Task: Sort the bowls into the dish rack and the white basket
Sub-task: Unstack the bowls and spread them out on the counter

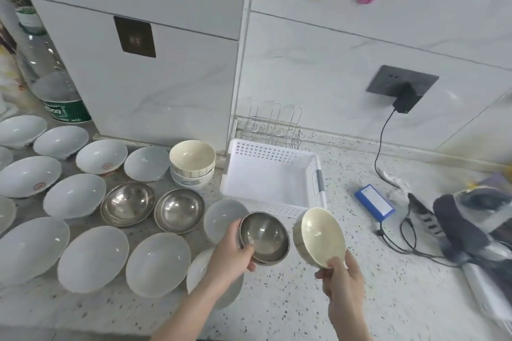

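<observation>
Speckled counter point(360, 271): small steel bowl point(264, 238) gripped by left hand point(231, 253), cream bowl point(321, 238) by right hand point(342, 275), tilted, presumably for sorting into empty white perforated basket point(273, 163).

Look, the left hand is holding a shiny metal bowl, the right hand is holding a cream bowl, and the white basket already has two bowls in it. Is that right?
Almost. The white basket has no bowls in it yet; the head view shows only its bare bottom. The rest is right: the left hand holds the shiny metal bowl and the right hand holds the cream bowl.
</observation>
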Demonstrator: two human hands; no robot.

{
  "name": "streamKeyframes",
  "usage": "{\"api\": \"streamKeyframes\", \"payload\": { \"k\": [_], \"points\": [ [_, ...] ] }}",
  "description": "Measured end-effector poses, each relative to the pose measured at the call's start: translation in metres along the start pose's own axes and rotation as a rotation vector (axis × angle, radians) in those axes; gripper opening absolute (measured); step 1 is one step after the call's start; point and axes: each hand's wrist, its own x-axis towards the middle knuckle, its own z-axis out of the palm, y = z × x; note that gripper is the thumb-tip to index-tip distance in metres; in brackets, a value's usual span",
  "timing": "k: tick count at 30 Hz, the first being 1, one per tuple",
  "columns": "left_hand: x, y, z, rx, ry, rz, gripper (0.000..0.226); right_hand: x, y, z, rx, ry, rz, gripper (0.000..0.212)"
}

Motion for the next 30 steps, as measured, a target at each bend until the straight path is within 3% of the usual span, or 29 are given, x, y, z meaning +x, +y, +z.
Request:
{"api": "streamKeyframes", "payload": {
  "k": [16,30],
  "points": [
    [0.035,0.002,0.061,0.145,0.092,-0.027,0.042,0.034,0.03,-0.046,-0.039,-0.036,0.038,0.056],
    [0.046,-0.005,0.068,0.213,0.029,-0.124,0.064,0.042,0.038,-0.052,-0.077,-0.135,0.04,0.054]
  ]
}}
